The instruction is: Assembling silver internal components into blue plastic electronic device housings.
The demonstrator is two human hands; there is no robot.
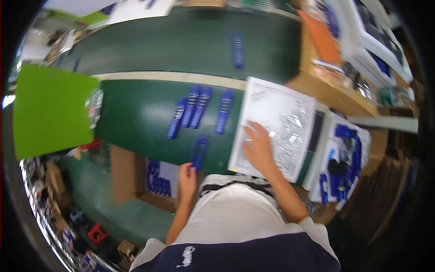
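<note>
My left hand (186,178) is closed on the near end of a long blue plastic piece (199,152) with an open slot in it, held at the front edge of the green table. My right hand (258,146) is over a shallow white tray (240,140), its fingers apart near the tray's left side. Small clear, shiny pieces (290,131) lie scattered in the tray, mostly to the right of that hand. Whether the fingertips touch any of them cannot be made out. Several similar blue pieces (197,106) with pale bars across them lie beyond my left hand.
Below the table at left stands an open cardboard box (127,174) holding stacked blue pieces. A bright green panel (54,111) rises at the left. To the right are a white tray (317,181) of blue and black parts and a wooden shelf (335,93). A pale strip (172,78) crosses the table.
</note>
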